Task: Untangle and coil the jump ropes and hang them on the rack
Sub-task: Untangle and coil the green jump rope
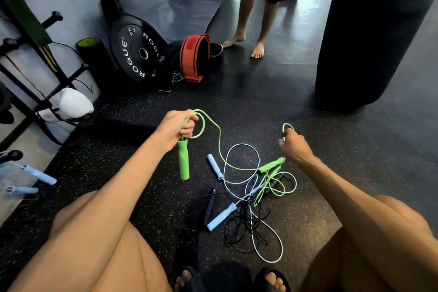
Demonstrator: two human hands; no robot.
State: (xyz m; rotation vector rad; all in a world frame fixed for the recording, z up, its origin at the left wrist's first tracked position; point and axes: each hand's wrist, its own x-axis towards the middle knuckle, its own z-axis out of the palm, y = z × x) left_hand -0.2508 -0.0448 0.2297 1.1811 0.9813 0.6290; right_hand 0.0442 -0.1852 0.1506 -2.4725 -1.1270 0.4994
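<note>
The left hand [176, 125], fingers curled, grips a coil of thin lime-green jump rope [219, 142]. The rope's foam handle [183, 160] hangs at 6 o'clock. At 3 o'clock, the right hand [295, 147] pinches a small loop. The light-blue rope [221, 217] and dark-handled black rope [209, 207] lie tangled on the speckled rubber floor [331, 125] at 5 o'clock.
</note>
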